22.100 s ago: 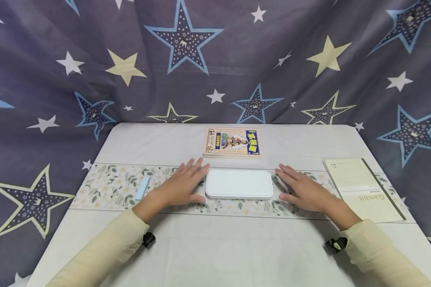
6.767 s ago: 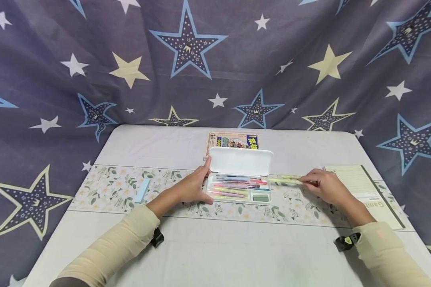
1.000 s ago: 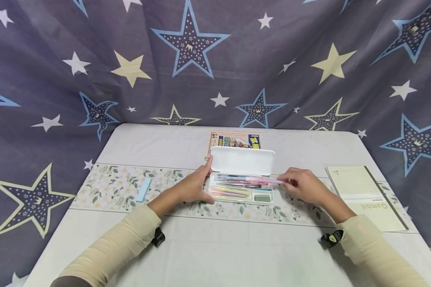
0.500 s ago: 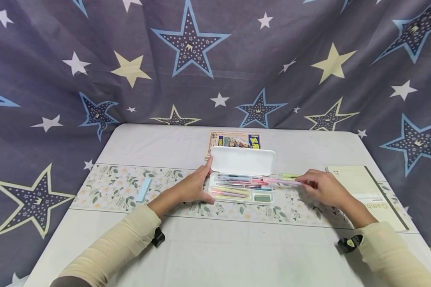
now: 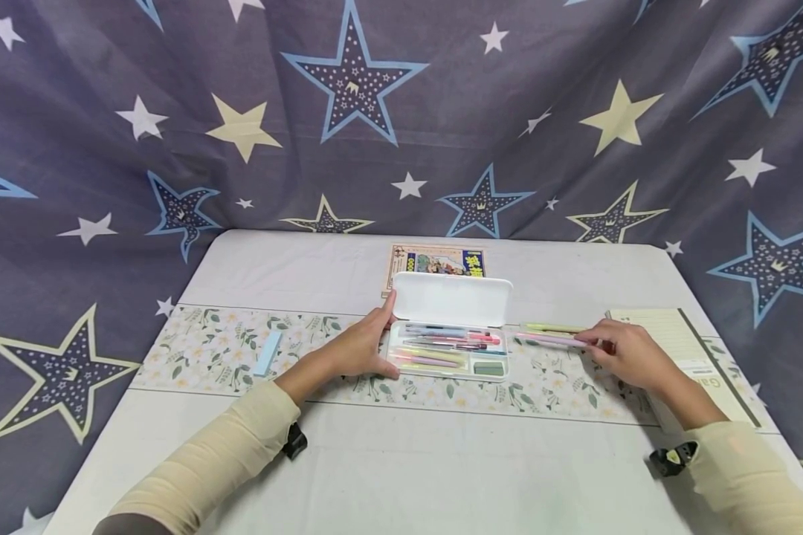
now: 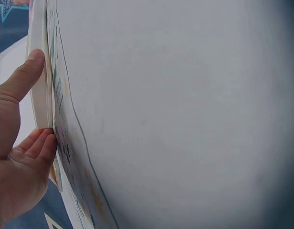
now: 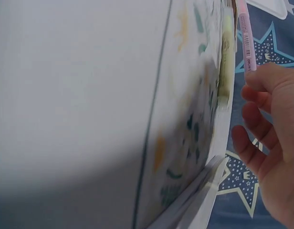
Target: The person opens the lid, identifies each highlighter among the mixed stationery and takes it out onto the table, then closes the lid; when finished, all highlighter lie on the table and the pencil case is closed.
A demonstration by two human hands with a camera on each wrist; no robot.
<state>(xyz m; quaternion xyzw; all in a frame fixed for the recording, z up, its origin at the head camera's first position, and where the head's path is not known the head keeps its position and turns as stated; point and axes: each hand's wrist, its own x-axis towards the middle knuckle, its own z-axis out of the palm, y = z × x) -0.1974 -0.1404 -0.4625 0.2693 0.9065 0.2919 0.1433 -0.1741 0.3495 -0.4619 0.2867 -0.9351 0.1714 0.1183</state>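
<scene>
In the head view a white pencil case (image 5: 451, 299) lies with its lid raised, pens and a green eraser (image 5: 488, 368) inside. My left hand (image 5: 355, 349) holds its left end, thumb at the front and fingers at the back; the left wrist view also has the case wall (image 6: 40, 102) between thumb and fingers. To the right of the case, my right hand (image 5: 625, 353) pinches one end of a pink highlighter (image 5: 550, 339). The right wrist view has this highlighter raised off the tabletop. Just behind it, a yellow highlighter (image 5: 542, 327) lies on the table.
A light blue strip-shaped item (image 5: 268, 354) lies left of my left hand. Behind the raised lid is a book (image 5: 435, 260), partly covered. A notepad (image 5: 699, 371) sits under and beyond my right forearm. Star-patterned cloth (image 5: 401, 134) hangs behind the table.
My right hand has drawn the pink highlighter out of the pencil case and carried it right, beside the yellow one. Earlier the case was closed. My left hand has stayed on it lately.
</scene>
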